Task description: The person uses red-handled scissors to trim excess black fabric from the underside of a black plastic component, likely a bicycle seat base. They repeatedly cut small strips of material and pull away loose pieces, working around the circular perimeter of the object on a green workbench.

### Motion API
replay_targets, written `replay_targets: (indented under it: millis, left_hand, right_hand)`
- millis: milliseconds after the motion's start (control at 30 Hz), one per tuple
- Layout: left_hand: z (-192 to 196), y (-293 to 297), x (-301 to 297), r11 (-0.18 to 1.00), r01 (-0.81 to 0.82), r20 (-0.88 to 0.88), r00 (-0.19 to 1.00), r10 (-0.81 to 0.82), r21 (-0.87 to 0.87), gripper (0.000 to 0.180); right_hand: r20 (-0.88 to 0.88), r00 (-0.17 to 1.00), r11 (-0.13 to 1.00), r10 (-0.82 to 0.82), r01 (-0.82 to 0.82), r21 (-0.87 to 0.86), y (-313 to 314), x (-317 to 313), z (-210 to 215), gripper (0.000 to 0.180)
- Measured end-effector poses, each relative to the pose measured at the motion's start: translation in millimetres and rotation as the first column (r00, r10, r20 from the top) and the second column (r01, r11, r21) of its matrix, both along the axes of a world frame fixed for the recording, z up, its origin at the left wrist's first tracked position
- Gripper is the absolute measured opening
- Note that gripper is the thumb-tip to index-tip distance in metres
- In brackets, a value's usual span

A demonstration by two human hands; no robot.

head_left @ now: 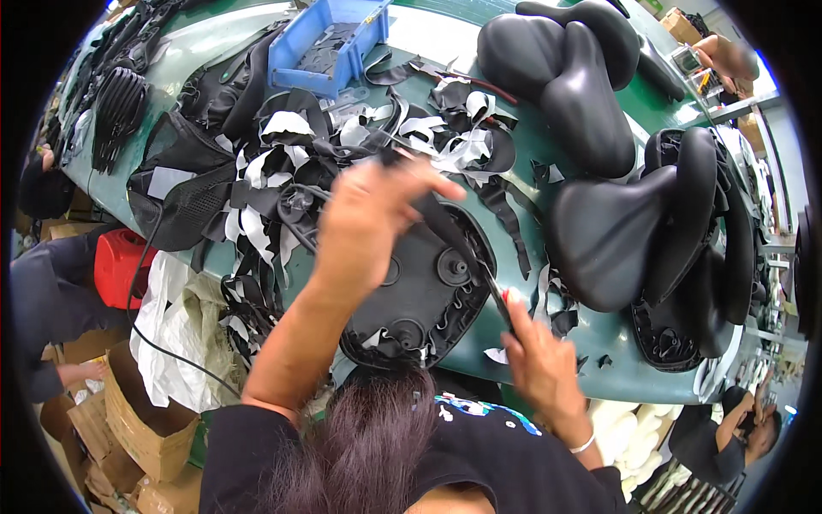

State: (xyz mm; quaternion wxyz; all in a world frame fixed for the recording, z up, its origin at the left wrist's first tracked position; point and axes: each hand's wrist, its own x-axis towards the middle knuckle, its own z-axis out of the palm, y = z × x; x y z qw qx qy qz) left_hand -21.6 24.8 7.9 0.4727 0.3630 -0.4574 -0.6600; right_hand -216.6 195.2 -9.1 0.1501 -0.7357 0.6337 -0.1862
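Observation:
An upturned black bicycle saddle (379, 295) lies on the green table in front of me, its hollow underside and round mounts showing. My left hand (364, 214), somewhat blurred, is raised over its far left part. The fingers are closed on a black strip of cover material (449, 230), pulled up taut from the saddle's right rim. At that rim my right hand (545, 364) grips a slim cutting tool (497, 300) with a red spot near the fingers. Its tip meets the strip; whether it is a knife or scissors I cannot tell.
Black and white scraps (287, 128) heap beyond the saddle. A blue bin (330, 51) stands behind them. Finished black saddles (604, 240) pile up at right. At left are a red container (122, 265), a cable and cardboard boxes (145, 420). Other people work at both sides.

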Motion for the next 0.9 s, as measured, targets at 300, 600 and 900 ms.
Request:
replay_targets:
  millis: [300, 600, 900]
  left_hand:
    - [5.1, -24.7, 3.2, 0.458, 0.511, 0.684, 0.592, 0.426, -0.727, 0.030]
    - [-33.5, -43.7, 19.8, 0.985, -0.152, 0.031, 0.987, 0.155, -0.080, 0.029]
    - [-6.7, 41.3, 83.6, 0.894, 0.162, 0.122, 0.985, -0.121, -0.417, 0.054]
  right_hand:
    - [-0.113, 0.991, 0.998, -0.070, 0.069, -0.011, -54.0, 1.4, 21.2, 0.056]
    - [-0.239, 0.971, 0.999, 0.006, 0.005, 0.047, -26.9, 12.8, 35.3, 0.054]
    - [-0.273, 0.815, 0.860, 0.510, -0.480, 0.173, -140.9, -39.1, 63.3, 0.047]
